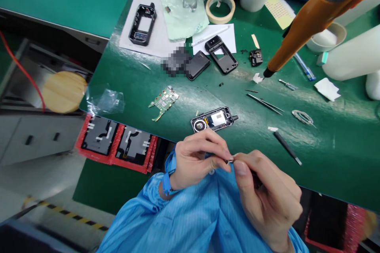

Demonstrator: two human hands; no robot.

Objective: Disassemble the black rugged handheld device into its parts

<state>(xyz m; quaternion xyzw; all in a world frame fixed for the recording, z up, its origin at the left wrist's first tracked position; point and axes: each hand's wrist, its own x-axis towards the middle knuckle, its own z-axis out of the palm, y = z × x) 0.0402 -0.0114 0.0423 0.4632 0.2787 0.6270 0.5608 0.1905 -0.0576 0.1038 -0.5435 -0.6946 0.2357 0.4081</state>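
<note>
My left hand (197, 158) and my right hand (267, 197) meet close to my body, below the bench edge. Both pinch one tiny dark part (230, 161) between their fingertips; what it is I cannot make out. A thin dark tool seems to run through my right fist. Just above the hands, an opened device shell (214, 119) with a round speaker and white label lies on the green mat (326, 142). A green circuit board (164, 101) lies to its left. My sleeves are light blue, with a blue strap on the left wrist.
An orange electric screwdriver (314, 15) hangs over the right of the mat. Tweezers (264, 103), a black stylus (287, 148), a wire coil (302, 116), black housings (221, 54) (143, 23), a tape roll (220, 8) and white cups lie around. Red trays (117, 142) sit lower left.
</note>
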